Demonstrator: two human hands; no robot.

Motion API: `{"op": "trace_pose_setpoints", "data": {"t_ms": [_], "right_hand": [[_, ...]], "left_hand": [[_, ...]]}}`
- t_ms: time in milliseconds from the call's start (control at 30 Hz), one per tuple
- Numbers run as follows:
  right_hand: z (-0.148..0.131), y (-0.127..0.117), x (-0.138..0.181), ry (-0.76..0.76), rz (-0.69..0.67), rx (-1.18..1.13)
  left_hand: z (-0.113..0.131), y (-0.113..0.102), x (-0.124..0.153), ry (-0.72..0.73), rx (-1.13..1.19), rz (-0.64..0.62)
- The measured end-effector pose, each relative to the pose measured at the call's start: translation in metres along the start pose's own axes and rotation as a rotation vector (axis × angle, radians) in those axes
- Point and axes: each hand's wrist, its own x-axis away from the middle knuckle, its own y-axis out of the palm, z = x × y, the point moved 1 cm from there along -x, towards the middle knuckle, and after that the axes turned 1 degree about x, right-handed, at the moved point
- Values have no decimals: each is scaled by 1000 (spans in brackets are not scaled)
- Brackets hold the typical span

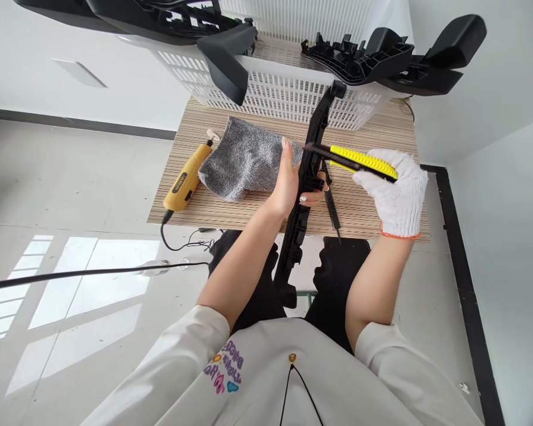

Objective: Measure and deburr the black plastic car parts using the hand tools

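grey glove (244, 163), white basket (275, 89); possibly a grinder (186, 180)

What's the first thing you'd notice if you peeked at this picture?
The bright yellow utility knife in the white-gloved right hand, mid-picture, its blade at a long black plastic part gripped by the bare left hand. Left of them on the striped wooden table lie a grey knit glove and a yellow corded power tool.
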Motion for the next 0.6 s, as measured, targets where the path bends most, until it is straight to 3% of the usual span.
{"op": "trace_pose_setpoints", "data": {"t_ms": [133, 267, 333, 400, 500, 600], "right_hand": [[1, 1, 0, 13, -62, -33], [2, -1, 0, 24, 34, -6], [1, 1, 0, 39, -29, -7], [-1, 3, 0, 35, -60, -4], [-4, 6, 0, 7, 12, 34], [-4, 8, 0, 33, -73, 48]], "left_hand": [[1, -1, 0, 21, -9, 27], [1, -2, 0, 19, -24, 73], [1, -2, 1, 5, -27, 85], [2, 0, 1, -7, -7, 67], [3, 1, 2, -15, 35, 28], [2, 1, 2, -31, 13, 6]]}}
